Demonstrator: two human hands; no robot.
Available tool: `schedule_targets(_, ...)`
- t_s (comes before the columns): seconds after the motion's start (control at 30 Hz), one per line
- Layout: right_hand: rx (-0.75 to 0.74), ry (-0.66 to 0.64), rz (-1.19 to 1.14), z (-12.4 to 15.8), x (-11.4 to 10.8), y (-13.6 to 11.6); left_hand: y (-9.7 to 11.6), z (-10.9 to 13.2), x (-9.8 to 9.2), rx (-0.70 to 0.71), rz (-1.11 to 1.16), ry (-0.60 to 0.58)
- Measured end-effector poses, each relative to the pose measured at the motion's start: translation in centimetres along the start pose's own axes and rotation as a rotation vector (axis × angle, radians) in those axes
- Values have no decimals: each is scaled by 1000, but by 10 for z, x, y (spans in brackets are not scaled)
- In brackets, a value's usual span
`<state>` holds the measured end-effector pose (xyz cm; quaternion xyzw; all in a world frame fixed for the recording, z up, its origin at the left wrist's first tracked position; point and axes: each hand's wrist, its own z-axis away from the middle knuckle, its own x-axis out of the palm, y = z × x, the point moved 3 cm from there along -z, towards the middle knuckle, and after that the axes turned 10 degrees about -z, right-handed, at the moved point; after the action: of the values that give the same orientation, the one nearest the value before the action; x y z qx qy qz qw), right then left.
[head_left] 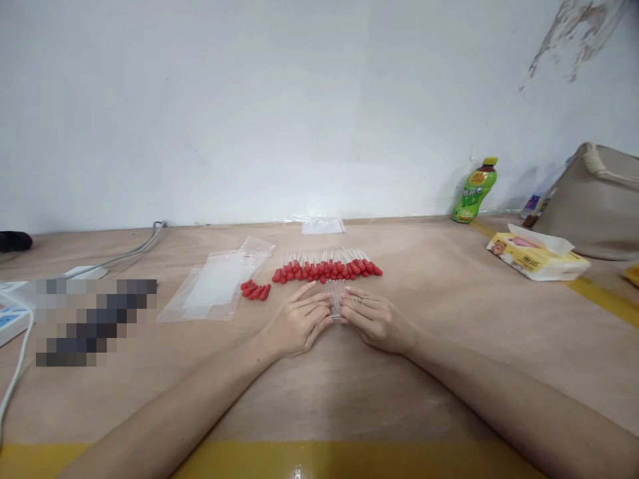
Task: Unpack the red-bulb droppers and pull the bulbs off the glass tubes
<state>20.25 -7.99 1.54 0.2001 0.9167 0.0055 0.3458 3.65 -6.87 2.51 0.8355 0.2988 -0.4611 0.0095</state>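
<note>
Both my hands rest on the brown table, fingertips facing each other. My left hand (298,322) and my right hand (373,319) press in from either side on a small bundle of clear glass tubes (337,297) lying between them. Just beyond the bundle lies a row of several droppers with red rubber bulbs (327,267), bulbs toward me. A few loose red bulbs (255,291) lie to the left of that row. Clear plastic zip bags (219,283) lie flat further left.
Another clear bag (322,226) lies by the white wall. A green bottle (474,190), a tissue pack (536,256) and a beige bag (596,199) stand at the right. Grey cables (134,249) and a white power strip (10,319) are at the left.
</note>
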Motion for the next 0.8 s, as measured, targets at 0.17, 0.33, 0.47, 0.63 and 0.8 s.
schedule_targets(0.17, -50, 10, 39, 0, -4, -1, 0, 0, 1, -4, -5, -29)
schedule_targets(0.33, -54, -18, 21, 9, -8, 2, -4, 6, 0, -10, 26, -14)
schedule_targets(0.47, 183, 40, -6, 18, -17, 19, -18, 13, -8, -191, 49, 27)
schedule_targets(0.63, 555, -21, 75, 20, -14, 30, -51, 16, -20, -532, -7, 18)
schedule_targets(0.8, 812, -57, 38, 24, -8, 34, -108, 39, -35, -883, -137, -177)
